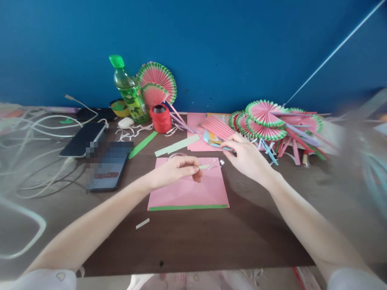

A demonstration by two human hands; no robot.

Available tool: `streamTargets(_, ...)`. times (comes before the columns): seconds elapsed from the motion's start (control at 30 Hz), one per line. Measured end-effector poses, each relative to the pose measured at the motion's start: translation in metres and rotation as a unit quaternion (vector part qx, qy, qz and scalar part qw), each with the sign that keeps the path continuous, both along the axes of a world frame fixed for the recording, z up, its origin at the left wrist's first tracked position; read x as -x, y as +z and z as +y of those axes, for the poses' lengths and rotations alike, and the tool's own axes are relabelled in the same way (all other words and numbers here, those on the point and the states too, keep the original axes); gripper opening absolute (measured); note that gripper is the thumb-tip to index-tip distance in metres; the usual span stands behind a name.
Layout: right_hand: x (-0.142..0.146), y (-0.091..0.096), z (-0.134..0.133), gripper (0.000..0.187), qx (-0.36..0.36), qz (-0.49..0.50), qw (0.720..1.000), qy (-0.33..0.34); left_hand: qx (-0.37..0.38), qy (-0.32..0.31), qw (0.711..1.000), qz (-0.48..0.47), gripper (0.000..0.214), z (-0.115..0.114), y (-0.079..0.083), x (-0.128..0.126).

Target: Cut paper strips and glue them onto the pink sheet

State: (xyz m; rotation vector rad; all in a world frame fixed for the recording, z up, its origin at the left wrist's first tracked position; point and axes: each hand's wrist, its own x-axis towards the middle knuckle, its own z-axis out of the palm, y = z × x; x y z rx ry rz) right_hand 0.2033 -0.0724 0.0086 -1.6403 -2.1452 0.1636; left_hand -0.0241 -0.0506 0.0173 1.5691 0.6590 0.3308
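Above a pink paper sheet (184, 195), my left hand (181, 171) pinches a small pale green paper strip (204, 166). A green paper band runs along the sheet's near edge. My right hand (246, 157) is to the right and farther back, fingers closed around a thin dark object at the edge of a paper pile. What exactly it grips is mostly hidden. Just beyond those fingers lies a pleated pink paper (222, 127). Pale green strips (178, 146) lie behind the sheet, and a darker green strip (143, 145) lies to their left.
Watermelon-patterned paper fans (266, 119) are heaped at the back right. More fans (157, 82) lean on the blue wall near a green-capped bottle (130, 92) and a red roll (161, 121). Phones (109, 169) and white cables (36, 217) occupy the left. A paper scrap (142, 223) lies near the front.
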Motion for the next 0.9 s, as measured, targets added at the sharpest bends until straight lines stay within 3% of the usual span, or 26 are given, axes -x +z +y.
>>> streamTargets(0.07, 0.004, 0.004, -0.003, 0.016, 0.010, 0.092, 0.994, 0.065, 0.007, 0.005, 1.000, -0.008, 0.014, 0.000, 0.000, 0.000)
streamTargets(0.17, 0.012, 0.009, -0.010, 0.019, 0.071, 0.224, 0.957, 0.170, 0.025, 0.009, 1.000, -0.015, 0.015, 0.001, -0.001, 0.001)
streamTargets(0.27, 0.019, 0.008, -0.016, 0.019, 0.093, 0.274, 0.931, 0.221, 0.026, 0.004, 1.000, -0.016, 0.015, 0.002, -0.002, 0.001)
streamTargets(0.5, 0.028, -0.001, -0.018, 0.008, 0.040, 0.303, 0.926, 0.221, 0.035, 0.000, 0.999, -0.034, 0.016, 0.000, -0.002, 0.000)
streamTargets(0.9, 0.030, -0.002, -0.019, 0.005, 0.076, 0.339, 0.916, 0.201, 0.034, -0.008, 0.999, -0.033, 0.017, -0.002, -0.003, 0.000)
